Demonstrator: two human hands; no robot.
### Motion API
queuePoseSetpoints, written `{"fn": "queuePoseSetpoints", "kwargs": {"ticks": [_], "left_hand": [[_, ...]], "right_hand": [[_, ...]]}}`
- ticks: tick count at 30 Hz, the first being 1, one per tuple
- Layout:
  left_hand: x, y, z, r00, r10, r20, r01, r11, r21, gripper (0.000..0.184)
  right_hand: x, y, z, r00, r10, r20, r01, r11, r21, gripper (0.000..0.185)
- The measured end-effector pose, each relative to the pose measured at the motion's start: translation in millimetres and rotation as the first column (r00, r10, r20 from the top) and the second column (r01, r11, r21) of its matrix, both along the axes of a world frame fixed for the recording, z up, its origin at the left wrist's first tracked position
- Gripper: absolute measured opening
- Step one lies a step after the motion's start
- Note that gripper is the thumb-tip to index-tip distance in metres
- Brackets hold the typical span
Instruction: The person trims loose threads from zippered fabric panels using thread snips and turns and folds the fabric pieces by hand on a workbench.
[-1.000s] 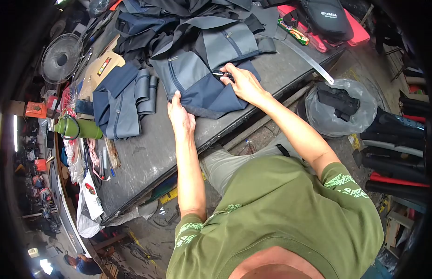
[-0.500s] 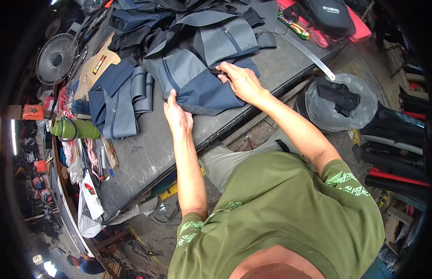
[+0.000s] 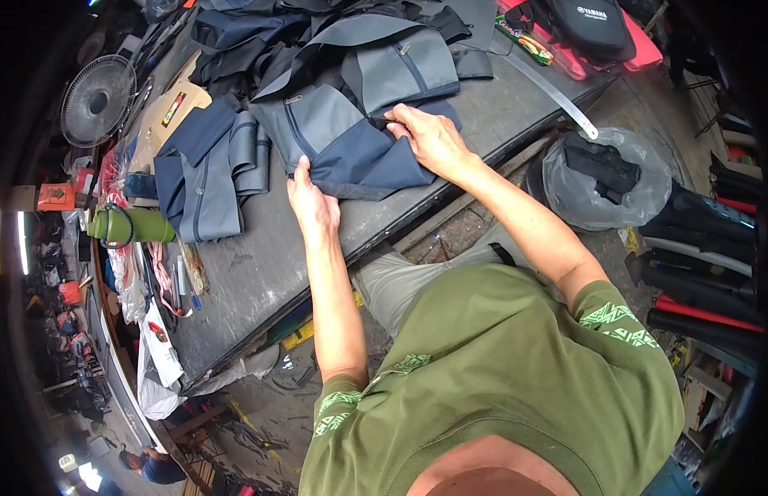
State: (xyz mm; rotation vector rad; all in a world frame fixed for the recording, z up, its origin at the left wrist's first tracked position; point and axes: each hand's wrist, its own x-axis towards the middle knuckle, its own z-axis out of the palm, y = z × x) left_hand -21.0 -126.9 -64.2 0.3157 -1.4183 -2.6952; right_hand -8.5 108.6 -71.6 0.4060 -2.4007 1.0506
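A grey and navy sewn fabric piece with zippers (image 3: 355,153) lies at the near edge of the dark worktable, its layers partly folded. At its lower left corner my left hand (image 3: 315,201) is closed, thumb on top and fingers beneath the cloth. My right hand (image 3: 434,140) pinches the piece near its middle, thumb and forefinger together at a dark fold; its fingertips are partly hidden there. Behind lies another grey panel with a zipper (image 3: 405,70), joined or overlapping; I cannot tell which. Left of it rests a folded navy and grey piece (image 3: 206,186).
Dark fabric pieces (image 3: 252,37) are heaped at the back. A metal ruler (image 3: 558,99) juts over the table's right edge, above a plastic-lined bin (image 3: 570,194). A green bottle (image 3: 134,226), pens and a fan (image 3: 99,101) are on the left. A person (image 3: 152,465) is at lower left.
My right thumb and forefinger have shifted slightly on the cloth, and the dark bit between them shows less. My left hand keeps its hold on the corner. The view has moved a little.
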Motion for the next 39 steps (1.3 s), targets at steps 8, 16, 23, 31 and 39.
{"fn": "queuePoseSetpoints", "kwargs": {"ticks": [8,16,23,31,39], "left_hand": [[-0.5,-2.3,-4.4,0.999,0.03,0.012,-0.03,1.0,0.011,0.034],[7.0,-2.4,-1.4,0.999,0.038,0.008,-0.038,0.999,0.02,0.035],[10.8,-0.8,1.5,0.999,0.044,0.011,-0.044,0.999,0.015,0.033],[13.6,-1.8,0.7,0.997,0.066,0.03,-0.067,0.998,0.015,0.034],[15.5,-1.0,-0.8,0.998,0.054,-0.014,-0.054,0.998,0.017,0.038]], "right_hand": [[-1.6,-2.7,7.3,0.998,0.013,-0.053,-0.012,1.0,0.015,0.019],[-4.6,-5.3,4.6,0.998,0.049,-0.042,-0.047,0.998,0.044,0.018],[-0.3,-7.9,7.3,0.999,0.015,-0.031,-0.015,1.0,0.011,0.018],[-2.7,-5.8,11.1,0.993,0.059,-0.103,-0.057,0.998,0.023,0.019],[-6.5,-3.0,23.2,0.989,0.102,-0.112,-0.092,0.992,0.089,0.024]]}}
